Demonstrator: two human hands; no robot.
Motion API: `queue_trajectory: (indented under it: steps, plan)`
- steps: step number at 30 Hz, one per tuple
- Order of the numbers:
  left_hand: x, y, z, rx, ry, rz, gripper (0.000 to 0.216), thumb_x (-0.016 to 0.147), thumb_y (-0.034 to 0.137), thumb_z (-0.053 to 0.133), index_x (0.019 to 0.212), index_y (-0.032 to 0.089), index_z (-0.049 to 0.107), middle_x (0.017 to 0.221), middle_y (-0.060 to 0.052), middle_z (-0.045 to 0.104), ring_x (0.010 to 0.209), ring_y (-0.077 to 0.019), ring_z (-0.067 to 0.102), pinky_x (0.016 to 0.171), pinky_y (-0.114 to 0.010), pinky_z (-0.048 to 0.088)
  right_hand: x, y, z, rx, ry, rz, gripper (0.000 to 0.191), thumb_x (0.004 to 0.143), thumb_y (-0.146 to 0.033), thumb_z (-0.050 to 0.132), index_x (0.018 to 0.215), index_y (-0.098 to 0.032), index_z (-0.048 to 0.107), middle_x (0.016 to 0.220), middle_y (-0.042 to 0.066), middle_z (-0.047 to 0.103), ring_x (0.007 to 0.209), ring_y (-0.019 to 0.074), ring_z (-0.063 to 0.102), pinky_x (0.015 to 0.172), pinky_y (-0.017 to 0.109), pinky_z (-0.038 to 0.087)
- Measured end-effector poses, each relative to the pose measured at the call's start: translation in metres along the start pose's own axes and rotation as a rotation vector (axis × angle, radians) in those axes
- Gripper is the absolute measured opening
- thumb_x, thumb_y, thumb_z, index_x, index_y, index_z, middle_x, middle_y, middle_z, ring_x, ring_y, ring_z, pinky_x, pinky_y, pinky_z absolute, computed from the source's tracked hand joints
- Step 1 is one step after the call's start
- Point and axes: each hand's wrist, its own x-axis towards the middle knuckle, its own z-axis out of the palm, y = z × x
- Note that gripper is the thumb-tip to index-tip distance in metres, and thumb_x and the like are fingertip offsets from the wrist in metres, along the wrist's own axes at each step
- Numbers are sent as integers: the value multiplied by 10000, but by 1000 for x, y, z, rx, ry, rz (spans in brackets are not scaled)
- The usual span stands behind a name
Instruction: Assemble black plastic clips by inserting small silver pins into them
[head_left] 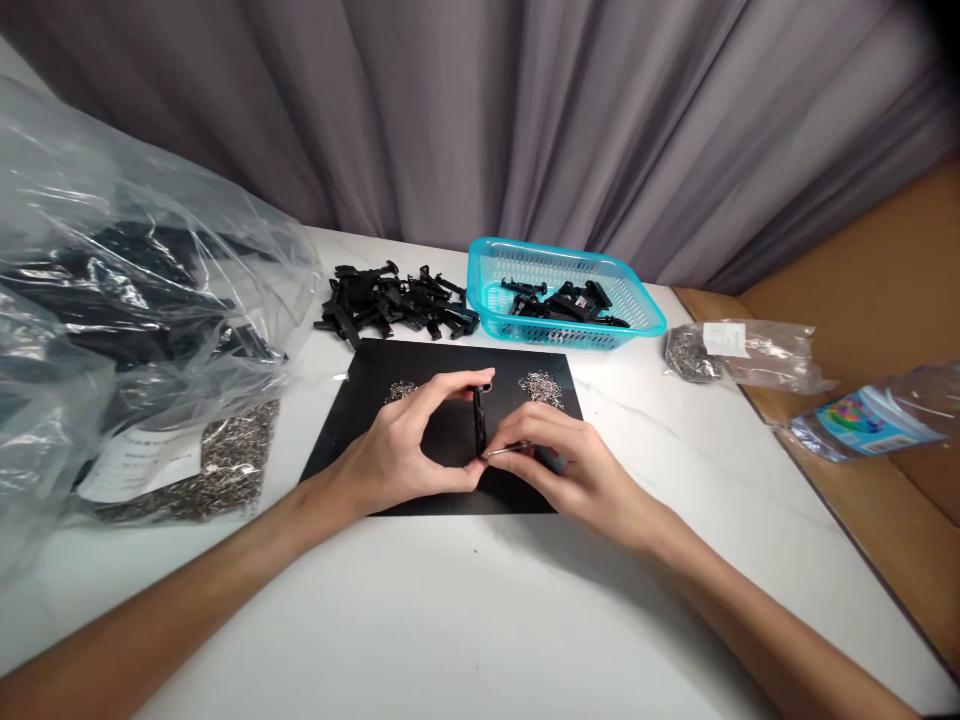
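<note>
My left hand pinches a slim black plastic part upright between thumb and fingers, over a black mat. My right hand is closed on a thin metal tool with a dark handle, its tip touching the lower end of the black part. Two small heaps of tiny silver metal pieces lie on the mat, one to the left and one to the right.
A pile of black plastic parts lies behind the mat, next to a turquoise basket holding more. Large clear bags with black parts and metal pieces fill the left. A small bag of metal pieces and a plastic bottle lie right.
</note>
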Motion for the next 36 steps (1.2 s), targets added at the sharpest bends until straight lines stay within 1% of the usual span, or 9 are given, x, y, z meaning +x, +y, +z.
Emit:
queue_trajectory:
  steps: [4,8,10,13,18,24,26,31,36]
  plan:
    - [2,-1,-1,-43,31,8,789,711,190,820,1435,214,506,1397,-116,667,1159,-259,730,1069,-376,604,1,-1,2,183,79,132,107,994,-291,681,948,-221,749,950,26,712,844,161,630,731,294,489]
    - [2,-2,-2,-80,24,-3,774,709,188,828,1418,203,519,1388,-126,672,1173,-262,725,1081,-372,597,2,1,1,232,58,200,111,972,-304,712,937,-216,770,955,26,718,836,153,616,702,294,446]
    - [2,-3,-2,-86,21,-17,780,707,189,827,1423,211,518,1393,-122,670,1180,-264,721,1089,-380,593,2,1,1,244,59,207,108,965,-306,719,937,-218,777,960,27,720,838,154,615,699,298,440]
    - [2,-2,-2,-84,26,-36,786,703,197,828,1426,219,518,1393,-116,670,1185,-268,718,1087,-389,595,2,2,3,278,99,215,112,952,-316,732,920,-218,776,946,27,722,822,154,609,686,297,437]
    - [2,-2,-2,-70,20,-14,777,722,203,823,1434,224,513,1396,-116,669,1177,-260,723,1077,-380,603,1,5,7,334,105,265,149,935,-364,742,922,-220,779,948,34,715,806,161,607,690,305,451]
    - [2,-3,-1,-59,15,2,792,722,208,831,1444,226,507,1393,-120,669,1164,-262,728,1052,-381,619,4,4,7,366,155,235,135,915,-353,766,903,-219,780,937,29,713,819,158,634,714,300,487]
    - [2,-4,-1,-44,17,19,798,723,207,828,1451,224,501,1395,-118,670,1155,-255,732,1048,-371,621,5,4,5,365,129,226,115,912,-330,772,899,-217,785,942,29,717,840,160,646,737,303,495]
    - [3,-3,0,-9,17,65,787,723,175,806,1450,205,504,1382,-112,679,1149,-248,734,1023,-353,631,4,3,0,378,39,272,95,921,-309,767,909,-216,787,937,16,694,802,143,615,711,295,469]
    - [2,-2,1,-2,12,62,766,737,177,796,1444,194,502,1387,-108,674,1176,-244,723,1026,-354,629,3,2,-6,295,-28,206,80,948,-293,744,936,-226,787,976,18,698,892,159,630,776,303,480]
